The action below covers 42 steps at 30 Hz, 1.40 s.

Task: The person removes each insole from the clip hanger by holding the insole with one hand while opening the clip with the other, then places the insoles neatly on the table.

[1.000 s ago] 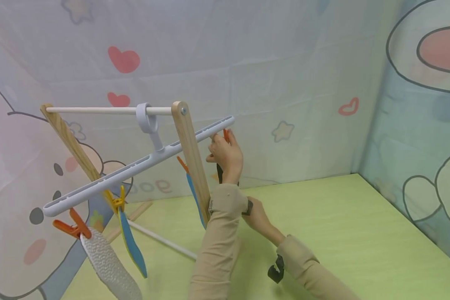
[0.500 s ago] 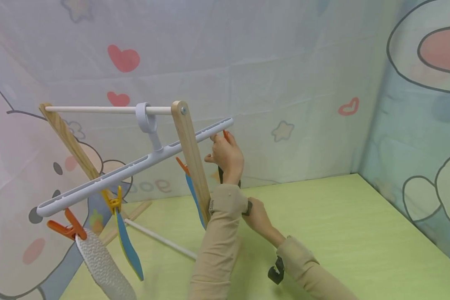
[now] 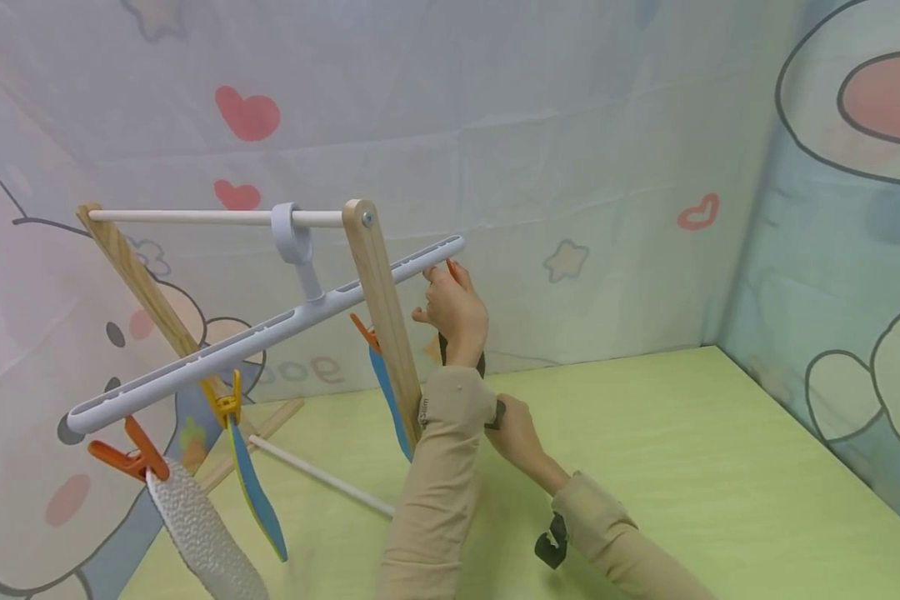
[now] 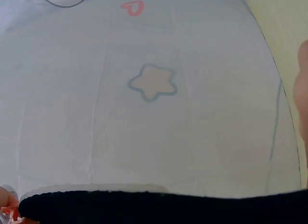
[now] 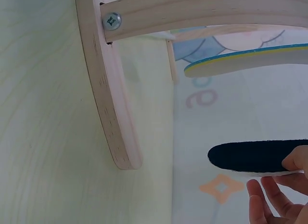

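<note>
In the head view my left hand [image 3: 457,308] pinches an orange clothespin [image 3: 451,267] under the right end of the white hanger bar [image 3: 315,312]. A dark insole [image 4: 159,207] stretches from that clothespin in the left wrist view; whether the pegs bite on it and on the bar is hidden. My right hand [image 3: 521,437] is lower, its fingertips behind the left sleeve. In the right wrist view, the thumb and fingers of the right hand [image 5: 276,195] pinch the same dark insole [image 5: 245,155] a little above its rounded tip.
The hanger's ring [image 3: 291,235] hangs on the white rod [image 3: 187,217] of a wooden rack [image 3: 386,308]. An orange clothespin [image 3: 138,454] holds a white fleecy insole [image 3: 198,529]. A yellow clothespin [image 3: 227,407] carries a blue insole [image 3: 255,492]; another blue insole [image 3: 392,404] hangs behind the post.
The hanger's left end has swung a little to the left, and its white and blue insoles have shifted with it. Both hands have stayed nearly in place.
</note>
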Available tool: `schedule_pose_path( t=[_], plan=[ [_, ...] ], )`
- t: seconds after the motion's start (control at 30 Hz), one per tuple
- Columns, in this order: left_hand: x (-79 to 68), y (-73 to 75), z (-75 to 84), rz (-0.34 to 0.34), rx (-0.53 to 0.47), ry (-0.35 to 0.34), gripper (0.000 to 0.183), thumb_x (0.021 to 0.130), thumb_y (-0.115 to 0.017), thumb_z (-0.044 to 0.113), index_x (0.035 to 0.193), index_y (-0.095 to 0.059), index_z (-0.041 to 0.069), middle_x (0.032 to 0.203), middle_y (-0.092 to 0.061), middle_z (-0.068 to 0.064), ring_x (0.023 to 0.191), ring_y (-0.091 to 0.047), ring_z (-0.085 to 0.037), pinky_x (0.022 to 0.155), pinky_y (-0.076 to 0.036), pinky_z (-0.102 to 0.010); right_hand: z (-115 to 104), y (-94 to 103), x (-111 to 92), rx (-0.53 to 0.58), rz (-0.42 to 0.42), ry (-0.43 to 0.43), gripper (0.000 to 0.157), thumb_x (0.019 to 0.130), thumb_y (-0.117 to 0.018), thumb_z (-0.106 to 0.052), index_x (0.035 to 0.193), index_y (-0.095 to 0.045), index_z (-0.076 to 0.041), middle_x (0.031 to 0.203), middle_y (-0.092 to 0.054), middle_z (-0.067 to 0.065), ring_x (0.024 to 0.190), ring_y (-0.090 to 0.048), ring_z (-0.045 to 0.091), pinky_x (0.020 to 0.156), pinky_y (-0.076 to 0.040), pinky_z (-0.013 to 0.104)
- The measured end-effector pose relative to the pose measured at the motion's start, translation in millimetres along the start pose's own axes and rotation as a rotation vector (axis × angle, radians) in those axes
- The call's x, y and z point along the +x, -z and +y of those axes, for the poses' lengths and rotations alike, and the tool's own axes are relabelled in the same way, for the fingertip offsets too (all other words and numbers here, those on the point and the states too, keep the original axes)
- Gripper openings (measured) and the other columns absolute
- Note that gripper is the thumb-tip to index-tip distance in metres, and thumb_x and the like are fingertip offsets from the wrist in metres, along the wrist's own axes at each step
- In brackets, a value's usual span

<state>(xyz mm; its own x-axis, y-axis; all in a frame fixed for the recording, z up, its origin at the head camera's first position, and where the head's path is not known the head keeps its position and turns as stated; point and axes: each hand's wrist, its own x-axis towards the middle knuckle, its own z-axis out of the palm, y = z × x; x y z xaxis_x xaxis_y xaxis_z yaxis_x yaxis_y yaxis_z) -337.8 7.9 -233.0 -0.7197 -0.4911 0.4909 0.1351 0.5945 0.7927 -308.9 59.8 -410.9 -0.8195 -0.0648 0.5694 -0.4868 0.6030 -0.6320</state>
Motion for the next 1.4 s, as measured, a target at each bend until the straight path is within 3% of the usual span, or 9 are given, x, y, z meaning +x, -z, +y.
schedule_pose_path(
  t=[0.23,0.63,1.0,1.2,1.4],
  plan=[
    [-0.5,0.4,0.7,0.001,-0.016,0.006,0.034,0.096,-0.039,0.028,0.11,-0.052,-0.002,0.076,-0.064,-0.017,0.082,-0.063,-0.035,0.098,-0.024,-0.061,2.1,-2.2,-1.2,0.036,0.026,0.047,0.028,0.071,-0.049,0.012,0.056,-0.035,-0.008,0.054,-0.029,-0.005,0.047,-0.021,-0.002,0.046,-0.023,0.015],
    [0.3,-2.0,1.9,-0.001,-0.016,0.044,0.035,0.096,-0.04,0.028,0.108,-0.053,-0.003,0.08,-0.065,-0.018,0.081,-0.063,-0.037,0.098,-0.023,-0.061,3.7,-7.2,-4.4,0.13,0.034,0.049,0.027,0.079,-0.051,0.007,0.058,-0.041,-0.006,0.053,-0.033,-0.004,0.047,-0.027,0.001,0.048,-0.026,0.016],
    [1.8,-1.6,1.5,-0.017,-0.029,0.047,0.034,0.096,-0.041,0.028,0.107,-0.054,-0.001,0.076,-0.064,-0.016,0.076,-0.062,-0.034,0.099,-0.021,-0.061,5.3,-8.7,-6.3,0.13,0.009,0.073,0.032,0.083,-0.053,0.003,0.057,-0.037,-0.008,0.053,-0.031,-0.006,0.048,-0.026,-0.002,0.049,-0.026,0.015],
    [1.7,-1.9,1.0,-0.01,-0.029,0.049,0.033,0.096,-0.041,0.027,0.106,-0.054,-0.001,0.076,-0.064,-0.016,0.077,-0.062,-0.035,0.098,-0.022,-0.061,6.3,-8.8,-7.2,0.108,-0.001,0.031,0.03,0.084,-0.053,0.0,0.059,-0.04,-0.008,0.054,-0.034,-0.005,0.049,-0.03,0.001,0.05,-0.027,0.016],
    [1.6,-1.9,1.1,-0.008,-0.025,0.047,0.033,0.096,-0.041,0.028,0.107,-0.053,0.0,0.076,-0.064,-0.016,0.079,-0.063,-0.035,0.098,-0.022,-0.061,8.4,-8.7,-8.0,0.06,0.006,0.067,0.028,0.083,-0.055,-0.001,0.059,-0.043,-0.008,0.053,-0.036,-0.004,0.049,-0.029,0.001,0.049,-0.027,0.016]
  ],
)
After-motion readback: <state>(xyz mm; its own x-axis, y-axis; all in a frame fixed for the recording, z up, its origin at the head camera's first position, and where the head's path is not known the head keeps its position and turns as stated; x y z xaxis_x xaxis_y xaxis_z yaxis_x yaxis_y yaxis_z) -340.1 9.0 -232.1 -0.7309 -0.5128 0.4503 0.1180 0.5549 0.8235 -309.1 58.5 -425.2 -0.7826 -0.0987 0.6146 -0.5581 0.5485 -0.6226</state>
